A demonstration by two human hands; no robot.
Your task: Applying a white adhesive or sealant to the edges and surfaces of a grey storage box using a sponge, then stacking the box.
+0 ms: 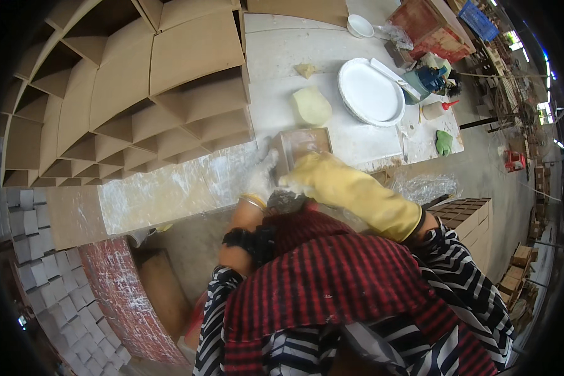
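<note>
A small brown box stood near the near edge of the tabletop, between the person's two hands. The left hand, in a whitish glove, lay along the box's left side with the fingers pointing away from the body. The right hand, in a long yellow glove, reached over the box's near right part. Whether either grip was clamped on the box or only resting against it could not be told, since the gloves hid the fingertips.

The likeliest trouble was a slip: with the box so close to the edge, a loose grip on one side might have let it turn or drop toward the lap. White smears marked the left glove, so residue could have rubbed off onto the brown faces.

The stack of boxes rose just to the left, and a wide swing of the left arm could have jarred it. Beyond the right hand lay a sponge and a white dish, with a scraper across the rim; a careless sideways reach might have knocked the scraper off or tipped the dish.
</note>
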